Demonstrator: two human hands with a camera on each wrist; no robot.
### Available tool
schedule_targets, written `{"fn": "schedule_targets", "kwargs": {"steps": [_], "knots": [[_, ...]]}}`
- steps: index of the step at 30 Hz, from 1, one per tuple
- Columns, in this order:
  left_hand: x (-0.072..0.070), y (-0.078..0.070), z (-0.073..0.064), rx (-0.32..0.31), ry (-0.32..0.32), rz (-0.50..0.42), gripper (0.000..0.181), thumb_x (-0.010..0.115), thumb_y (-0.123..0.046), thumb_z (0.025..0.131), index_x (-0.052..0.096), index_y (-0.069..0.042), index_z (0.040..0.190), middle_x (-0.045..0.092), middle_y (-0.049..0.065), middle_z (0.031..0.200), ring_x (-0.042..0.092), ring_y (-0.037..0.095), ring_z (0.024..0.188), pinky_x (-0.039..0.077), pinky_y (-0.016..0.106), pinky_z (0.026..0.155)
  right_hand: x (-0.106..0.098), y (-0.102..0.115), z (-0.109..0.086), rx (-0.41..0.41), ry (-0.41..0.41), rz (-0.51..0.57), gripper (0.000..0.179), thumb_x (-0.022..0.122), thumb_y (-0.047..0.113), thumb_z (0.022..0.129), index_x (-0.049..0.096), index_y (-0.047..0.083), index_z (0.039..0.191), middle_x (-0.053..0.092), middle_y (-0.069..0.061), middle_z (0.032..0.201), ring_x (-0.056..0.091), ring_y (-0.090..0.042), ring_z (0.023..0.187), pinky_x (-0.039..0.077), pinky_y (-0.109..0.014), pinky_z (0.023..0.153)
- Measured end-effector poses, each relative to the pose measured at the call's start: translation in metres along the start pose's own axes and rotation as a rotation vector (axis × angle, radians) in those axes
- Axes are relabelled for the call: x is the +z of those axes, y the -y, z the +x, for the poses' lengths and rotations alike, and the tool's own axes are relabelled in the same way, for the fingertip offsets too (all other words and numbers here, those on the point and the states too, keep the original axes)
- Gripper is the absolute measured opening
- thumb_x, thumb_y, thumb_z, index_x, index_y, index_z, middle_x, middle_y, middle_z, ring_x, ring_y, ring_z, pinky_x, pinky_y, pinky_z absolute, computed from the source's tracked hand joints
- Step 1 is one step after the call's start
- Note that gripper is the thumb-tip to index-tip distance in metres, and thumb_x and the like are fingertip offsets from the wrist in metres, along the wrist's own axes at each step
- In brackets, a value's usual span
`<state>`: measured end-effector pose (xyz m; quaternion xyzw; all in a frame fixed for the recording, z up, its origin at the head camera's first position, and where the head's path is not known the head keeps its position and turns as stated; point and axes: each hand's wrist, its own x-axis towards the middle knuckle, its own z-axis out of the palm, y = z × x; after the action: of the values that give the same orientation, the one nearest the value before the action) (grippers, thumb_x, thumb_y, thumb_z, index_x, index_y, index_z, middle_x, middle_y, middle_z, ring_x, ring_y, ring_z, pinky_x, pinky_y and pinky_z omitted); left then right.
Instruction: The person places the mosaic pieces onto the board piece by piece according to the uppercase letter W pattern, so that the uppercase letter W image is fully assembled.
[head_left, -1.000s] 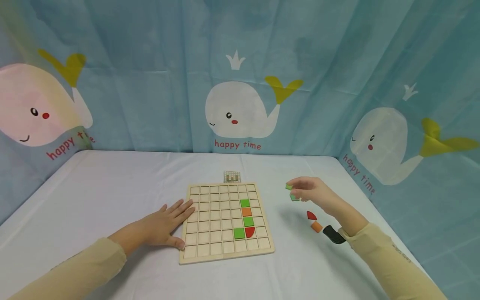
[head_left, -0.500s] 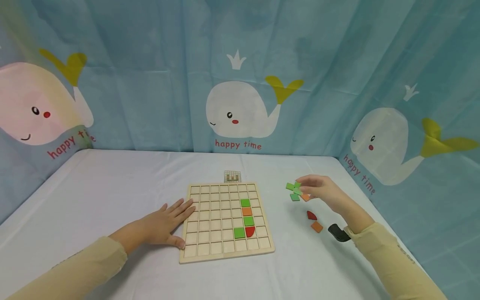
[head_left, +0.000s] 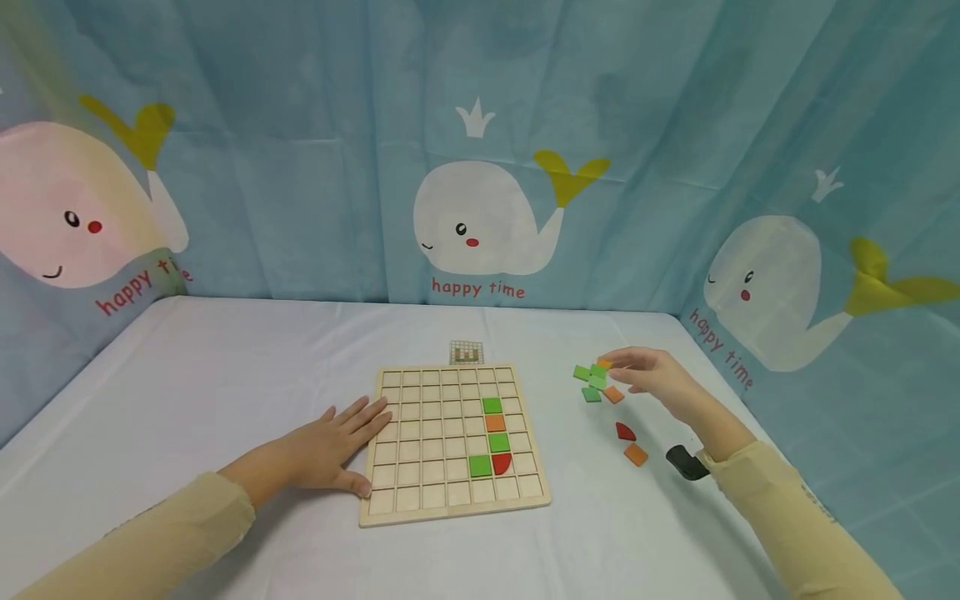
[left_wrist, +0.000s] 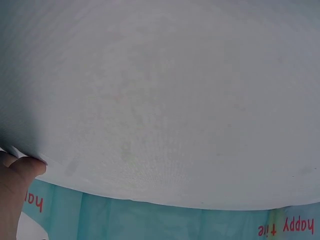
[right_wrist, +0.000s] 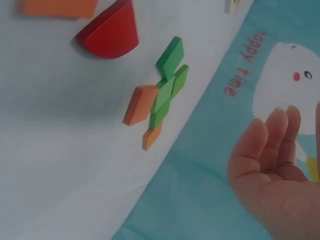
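My left hand (head_left: 330,450) lies with spread, straight fingers at the left edge of a wooden grid board (head_left: 457,511); the fingertips touch its rim. On the board sit green square tiles (head_left: 480,466), an orange square tile (head_left: 496,423) and a red quarter-circle tile (head_left: 502,464). Just right of a cluster of loose green tiles (head_left: 597,382), my right hand (head_left: 663,382) hovers with loosely bent fingers. In the right wrist view the right hand (right_wrist: 275,185) holds nothing visible. An orange tile (head_left: 604,364) lies near its fingertips, and another orange tile (head_left: 613,394) is below.
Nearer on the white cloth are a loose red quarter-circle tile (head_left: 626,432) and an orange square tile (head_left: 636,454). Behind the board lies a small patterned grid card (head_left: 467,352). A blue whale-print curtain (head_left: 315,192) borders the table at the back and sides.
My right hand has drawn to the right, away from the loose tiles, and more green and orange tiles now show. The left hand stays on the board's edge.
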<state>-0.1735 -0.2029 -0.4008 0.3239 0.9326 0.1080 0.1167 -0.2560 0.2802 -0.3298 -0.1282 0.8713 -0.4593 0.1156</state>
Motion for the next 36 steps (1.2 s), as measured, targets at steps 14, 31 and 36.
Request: {"fn": "schedule_targets", "kwargs": {"steps": [14, 31, 36], "knots": [[-0.002, -0.002, 0.0, -0.019, 0.014, -0.011, 0.107, 0.056, -0.071, 0.08, 0.021, -0.001, 0.153, 0.01, 0.02, 0.16, 0.011, 0.044, 0.144, 0.019, 0.07, 0.105, -0.014, -0.028, 0.015, 0.033, 0.085, -0.058, 0.049, 0.063, 0.018, 0.095, 0.049, -0.008, 0.134, 0.049, -0.031, 0.132, 0.055, -0.035, 0.113, 0.045, -0.05, 0.095], [-0.002, -0.002, 0.0, -0.024, 0.025, -0.021, 0.108, 0.055, -0.072, 0.08, 0.02, -0.001, 0.153, 0.009, 0.019, 0.16, 0.009, 0.043, 0.145, 0.018, 0.069, 0.106, -0.036, -0.076, 0.039, 0.159, 0.255, -0.139, 0.054, 0.068, 0.02, 0.092, 0.049, 0.0, 0.139, 0.048, -0.025, 0.137, 0.049, -0.033, 0.12, 0.041, -0.051, 0.1], [-0.002, -0.002, 0.0, -0.028, 0.024, -0.014, 0.107, 0.055, -0.072, 0.08, 0.021, -0.001, 0.153, 0.009, 0.019, 0.16, 0.01, 0.043, 0.145, 0.018, 0.069, 0.106, -0.035, -0.073, 0.043, 0.171, 0.257, -0.207, 0.049, 0.071, 0.018, 0.089, 0.057, 0.003, 0.133, 0.052, -0.019, 0.125, 0.047, -0.03, 0.108, 0.045, -0.04, 0.089]]}}
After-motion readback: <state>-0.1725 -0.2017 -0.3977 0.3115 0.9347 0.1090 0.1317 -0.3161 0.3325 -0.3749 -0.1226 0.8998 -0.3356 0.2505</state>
